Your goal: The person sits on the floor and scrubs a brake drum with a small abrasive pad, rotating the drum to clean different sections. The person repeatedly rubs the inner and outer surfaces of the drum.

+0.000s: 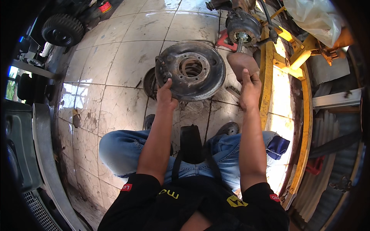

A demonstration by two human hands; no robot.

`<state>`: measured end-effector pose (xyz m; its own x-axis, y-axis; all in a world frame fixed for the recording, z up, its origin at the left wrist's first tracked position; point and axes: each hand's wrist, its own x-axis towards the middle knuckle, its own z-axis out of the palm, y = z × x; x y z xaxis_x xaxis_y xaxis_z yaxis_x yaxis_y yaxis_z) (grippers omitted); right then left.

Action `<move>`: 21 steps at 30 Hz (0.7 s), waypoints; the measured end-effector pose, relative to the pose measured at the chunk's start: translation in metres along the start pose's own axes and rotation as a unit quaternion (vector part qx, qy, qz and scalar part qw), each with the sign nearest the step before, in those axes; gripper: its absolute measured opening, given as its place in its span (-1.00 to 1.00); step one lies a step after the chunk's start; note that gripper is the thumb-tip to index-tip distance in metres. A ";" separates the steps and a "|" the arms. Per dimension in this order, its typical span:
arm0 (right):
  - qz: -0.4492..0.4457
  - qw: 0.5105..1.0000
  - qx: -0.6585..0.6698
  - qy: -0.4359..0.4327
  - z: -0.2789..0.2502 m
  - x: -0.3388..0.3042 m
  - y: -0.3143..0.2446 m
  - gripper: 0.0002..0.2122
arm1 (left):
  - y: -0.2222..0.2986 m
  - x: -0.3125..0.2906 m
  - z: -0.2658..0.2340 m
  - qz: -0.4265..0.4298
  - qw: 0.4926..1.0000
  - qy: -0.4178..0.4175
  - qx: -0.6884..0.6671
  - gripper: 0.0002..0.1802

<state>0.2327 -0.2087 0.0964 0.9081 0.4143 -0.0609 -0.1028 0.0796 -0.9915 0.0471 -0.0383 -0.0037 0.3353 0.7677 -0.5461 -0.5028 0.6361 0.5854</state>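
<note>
My left hand [167, 95] is closed on the near left rim of a round, dark metal brake backing plate [212, 79], its thumb on top. The plate is worn and has a large central hole ringed by small bolt holes. Beneath it, at the left, another round metal part [149, 84] shows, mostly covered. To the right of the plate, my right hand [250, 90] pinches a curved brown sheet [242, 63], which looks like sandpaper, with the thumb on top. A small brush with bristles [233, 91] lies on the floor between the plate and my right hand.
A yellow metal frame [266, 82] runs along my right side. Ahead on the right stands an axle hub [243, 29] beside a red stand [226, 41]. Clear plastic sheeting [316, 19] hangs at the upper right. A vehicle with a black tyre [61, 30] stands far left on the tiled floor [127, 57].
</note>
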 end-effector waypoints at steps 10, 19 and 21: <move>-0.062 0.998 0.011 0.010 -0.007 0.002 -0.007 -0.77 | -0.012 -0.030 0.032 -0.003 0.998 0.029 -0.057 -0.29; 0.017 0.999 -0.033 -0.012 -0.008 0.005 0.021 -0.77 | -0.037 -0.040 0.016 0.054 0.999 0.000 -0.004 -0.30; 0.012 0.999 -0.046 -0.019 -0.008 0.007 0.033 -0.77 | -0.049 -0.046 0.017 0.072 0.997 -0.002 -0.003 -0.39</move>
<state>0.2390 -0.2103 0.0627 0.8894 0.4499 -0.0817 -0.0845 -0.0139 -0.9963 0.0695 -0.1038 0.0026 0.2631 0.8510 -0.4546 -0.5510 0.5193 0.6532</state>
